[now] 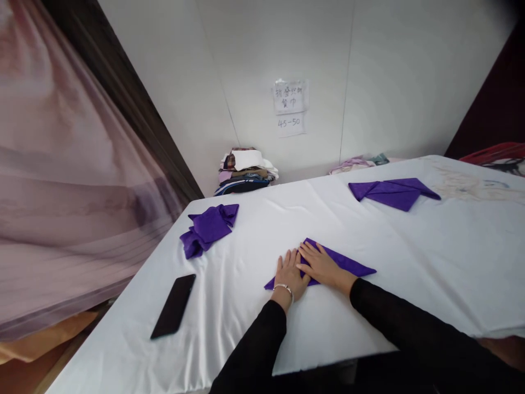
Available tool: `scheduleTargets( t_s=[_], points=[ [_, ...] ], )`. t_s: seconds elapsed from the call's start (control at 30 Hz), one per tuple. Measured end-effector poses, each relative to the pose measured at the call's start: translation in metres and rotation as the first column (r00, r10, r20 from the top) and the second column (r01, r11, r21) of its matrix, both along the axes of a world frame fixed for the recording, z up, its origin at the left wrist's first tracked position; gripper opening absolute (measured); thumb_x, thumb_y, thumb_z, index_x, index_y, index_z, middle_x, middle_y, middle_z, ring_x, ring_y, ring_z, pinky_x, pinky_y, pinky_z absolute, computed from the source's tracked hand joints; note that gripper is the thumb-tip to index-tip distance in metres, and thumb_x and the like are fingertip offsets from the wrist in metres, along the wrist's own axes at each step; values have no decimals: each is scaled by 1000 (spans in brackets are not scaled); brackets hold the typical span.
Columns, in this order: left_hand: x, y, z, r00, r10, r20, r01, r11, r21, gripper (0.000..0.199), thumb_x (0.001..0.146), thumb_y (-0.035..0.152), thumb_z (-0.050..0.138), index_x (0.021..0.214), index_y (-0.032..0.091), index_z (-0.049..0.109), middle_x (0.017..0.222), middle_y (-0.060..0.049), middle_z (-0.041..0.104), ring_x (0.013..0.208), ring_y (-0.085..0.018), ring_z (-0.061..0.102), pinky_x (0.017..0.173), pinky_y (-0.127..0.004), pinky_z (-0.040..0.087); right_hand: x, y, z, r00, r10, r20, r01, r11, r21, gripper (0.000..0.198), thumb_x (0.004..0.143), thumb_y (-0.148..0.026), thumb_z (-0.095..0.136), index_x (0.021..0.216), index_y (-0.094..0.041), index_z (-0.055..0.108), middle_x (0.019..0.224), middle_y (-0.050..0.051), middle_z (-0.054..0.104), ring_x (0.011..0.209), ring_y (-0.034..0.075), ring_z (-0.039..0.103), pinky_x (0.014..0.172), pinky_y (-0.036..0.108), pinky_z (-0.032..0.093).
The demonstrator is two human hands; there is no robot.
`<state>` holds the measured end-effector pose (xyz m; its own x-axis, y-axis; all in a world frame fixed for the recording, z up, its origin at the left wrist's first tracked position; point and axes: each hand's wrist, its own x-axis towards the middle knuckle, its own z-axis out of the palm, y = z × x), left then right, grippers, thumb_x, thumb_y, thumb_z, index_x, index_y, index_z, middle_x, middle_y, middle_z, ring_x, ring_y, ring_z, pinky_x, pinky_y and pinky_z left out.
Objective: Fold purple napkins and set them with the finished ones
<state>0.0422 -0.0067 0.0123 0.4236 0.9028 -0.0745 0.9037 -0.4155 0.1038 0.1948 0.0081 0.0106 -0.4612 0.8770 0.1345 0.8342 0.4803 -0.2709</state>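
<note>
A purple cloth napkin (348,262), folded into a triangle, lies on the white tablecloth (328,328) near the front edge. Flat on its left part rests my left hand (290,272), fingers stretched out and a bracelet at the wrist. My right hand (322,264) also lies flat on the napkin, its fingertips close to the left hand's fingers. The two hands cover much of the napkin's middle, so its folds there are hidden.
Left of the hands are a crumpled purple napkin (211,227) and a black phone (174,306). Another folded purple napkin (396,192) lies at the back right. Beyond the table's far edge sits a stack of folded clothes (246,172). Handwritten paper signs (291,104) hang on the wall.
</note>
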Motion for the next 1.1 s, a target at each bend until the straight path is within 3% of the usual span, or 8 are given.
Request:
scheduleTargets(
  t_s=[0.27, 0.47, 0.6, 0.7, 0.83, 1.1],
  points=[
    [-1, 0, -1, 1000, -7, 5, 7, 999, 42, 74, 84, 61, 12, 141, 14, 19, 148, -5, 17, 136, -23, 9, 110, -46, 10, 48, 12, -4, 998, -63, 19, 63, 997, -35, 70, 86, -63, 20, 140, -20, 25, 145, 8, 27, 134, 24, 18, 106, 48, 14],
    [0, 0, 2, 999, -6, -33, 8, 999, 45, 72, 85, 59, 11, 141, 15, 19, 148, -5, 18, 136, -24, 9, 110, -46, 12, 88, 5, -2, 979, -179, 95, 182, 983, -28, 68, 86, -63, 17, 137, -21, 32, 144, 9, 29, 133, 25, 21, 105, 51, 13],
    [2, 1, 4, 999, 0, -48, 2, 999, 50, 71, 85, 58, 12, 140, 14, 21, 148, -6, 18, 136, -24, 10, 110, -46, 11, 74, -13, 9, 945, -317, 84, 314, 949, 39, 73, 85, -64, 18, 136, -15, 34, 143, 15, 30, 132, 29, 20, 104, 55, 8],
    [2, 3, 5, 998, -2, -69, 5, 999, 44, 69, 85, 55, 16, 140, 13, 21, 148, -6, 17, 136, -24, 10, 110, -46, 11, 39, -26, 15, 981, -191, 20, 189, 979, 74, 73, 85, -65, 19, 139, -16, 29, 145, 12, 26, 134, 26, 15, 107, 50, 3],
    [2, 5, 7, 996, 1, -94, 1, 1000, 25, 68, 86, 53, 20, 140, 12, 20, 148, -6, 16, 136, -23, 10, 110, -45, 12, 17, -32, 12, 999, -41, -13, 40, 999, -25, 72, 86, -63, 16, 140, -16, 24, 145, 11, 25, 135, 24, 13, 107, 47, 5],
    [3, 4, 7, 997, 8, -76, -4, 999, 47, 73, 85, 59, 13, 140, 12, 21, 148, -6, 18, 136, -23, 11, 110, -45, 12, 92, -32, 2, 983, -173, 55, 176, 983, -48, 69, 85, -64, 20, 141, -24, 23, 147, 7, 21, 134, 25, 14, 106, 49, 9]
  ],
)
